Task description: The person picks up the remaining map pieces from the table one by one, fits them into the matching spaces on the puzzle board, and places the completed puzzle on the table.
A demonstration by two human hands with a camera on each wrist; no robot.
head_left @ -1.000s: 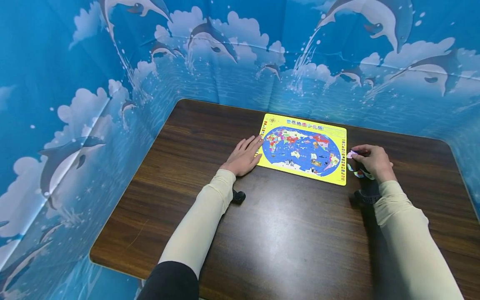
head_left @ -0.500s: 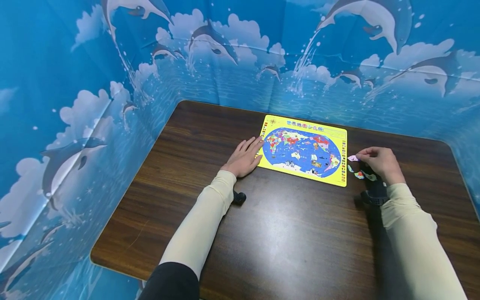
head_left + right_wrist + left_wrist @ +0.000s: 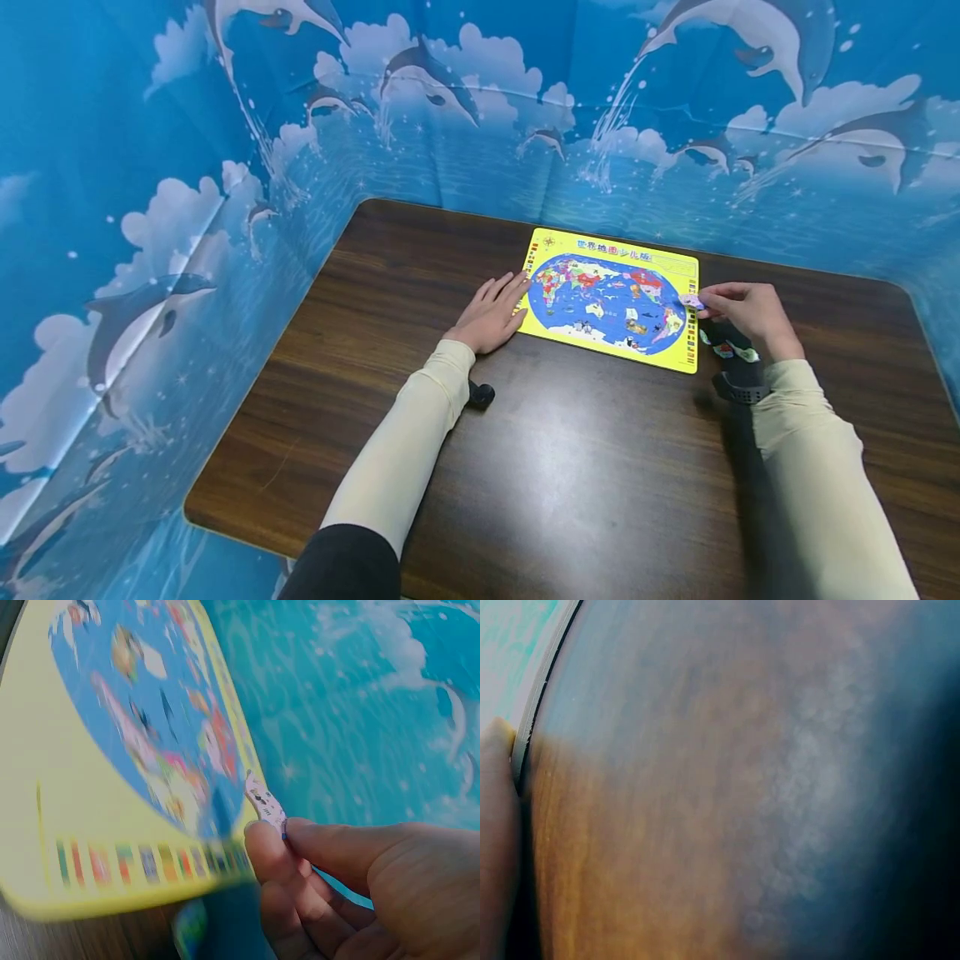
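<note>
A yellow-bordered world map puzzle board (image 3: 600, 343) lies flat near the table's back edge. Its left border is touched by my left hand (image 3: 489, 317), whose fingers lie straight and spread. Between thumb and fingertips my right hand (image 3: 752, 315) pinches a small pale pink puzzle piece (image 3: 691, 301), held over the board's right border. In the right wrist view the same puzzle piece (image 3: 265, 804) shows dark printed marks and a curved outline. Below the right hand, several loose puzzle pieces (image 3: 723, 351) lie on the table, partly hidden by shadow.
The dark wood table (image 3: 555, 467) has rounded corners. A blue cloth (image 3: 465, 167) printed with dolphins hangs around its back and left sides. Dark straps with cameras sit at both wrists. The left wrist view is mostly blurred tabletop (image 3: 667, 847).
My right hand first drew slightly right and down with the pink puzzle piece, then moved left, bringing the piece over the board's right border. The left hand stayed in place.
</note>
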